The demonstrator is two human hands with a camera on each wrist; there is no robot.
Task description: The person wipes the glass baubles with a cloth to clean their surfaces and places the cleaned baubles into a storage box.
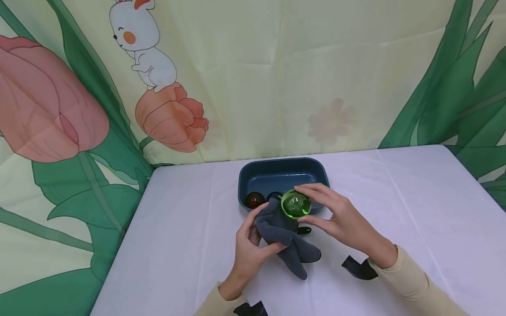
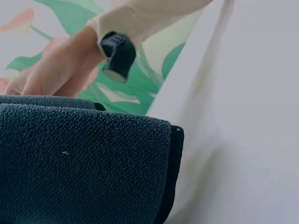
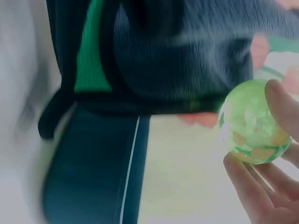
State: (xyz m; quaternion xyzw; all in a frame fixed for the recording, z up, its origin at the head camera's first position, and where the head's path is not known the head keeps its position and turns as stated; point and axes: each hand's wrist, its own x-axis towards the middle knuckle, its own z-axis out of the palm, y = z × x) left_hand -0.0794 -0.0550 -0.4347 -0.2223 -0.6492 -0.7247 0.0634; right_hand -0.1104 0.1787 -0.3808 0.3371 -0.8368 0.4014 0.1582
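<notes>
My right hand point(image 1: 341, 219) pinches a clear green glass ball point(image 1: 296, 204) between thumb and fingers, over the near edge of a dark blue tray point(image 1: 282, 166). In the right wrist view the ball point(image 3: 254, 122) shows see-through, with fingertips at its top and underside. My left hand point(image 1: 251, 252) grips a bunched dark grey-blue cloth point(image 1: 276, 232), its folds hanging toward me and its top right against the ball. Seen from the left wrist, the cloth point(image 2: 84, 163) is fuzzy with a black bound edge. Inside the tray lie a dark red ball point(image 1: 254, 200) and another dark ball, partly hidden.
The tray stands at the back of a table covered with a white cloth point(image 1: 178, 245). Behind it hangs a printed curtain point(image 1: 253, 87) with tulips and a rabbit. Black straps point(image 1: 359, 268) show by both cuffs.
</notes>
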